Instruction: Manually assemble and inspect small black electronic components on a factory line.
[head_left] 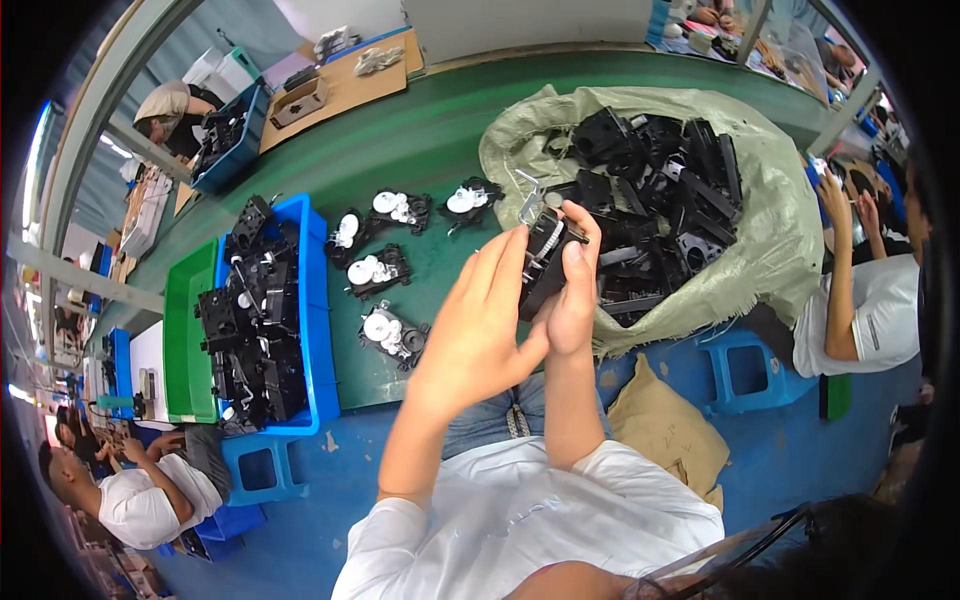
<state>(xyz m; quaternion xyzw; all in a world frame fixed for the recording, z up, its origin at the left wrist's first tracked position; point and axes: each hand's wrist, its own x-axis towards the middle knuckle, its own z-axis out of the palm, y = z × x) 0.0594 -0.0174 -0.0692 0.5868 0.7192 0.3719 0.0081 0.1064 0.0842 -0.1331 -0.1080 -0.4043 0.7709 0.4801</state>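
Both hands are raised at the near edge of the green table, in front of an open sack. Between them is a black plastic mechanism (543, 250) with a pale gear-like strip and a bent metal wire (528, 196) sticking up from its top. My right hand (573, 300) grips the mechanism from the right, thumb and forefinger at its upper end. My left hand (478, 325) lies along its left side, fingers long and close together, its thumb by the right palm. The hands hide much of the part. Several black assemblies with white gears (372, 270) lie left of my hands.
A pale green woven sack (775, 240) holds many black plastic parts (690, 190). At left, a blue bin (318, 330) filled with black assemblies overlaps a green bin (190, 340). Blue stools (745, 375) stand on the floor. Co-workers sit at left and right.
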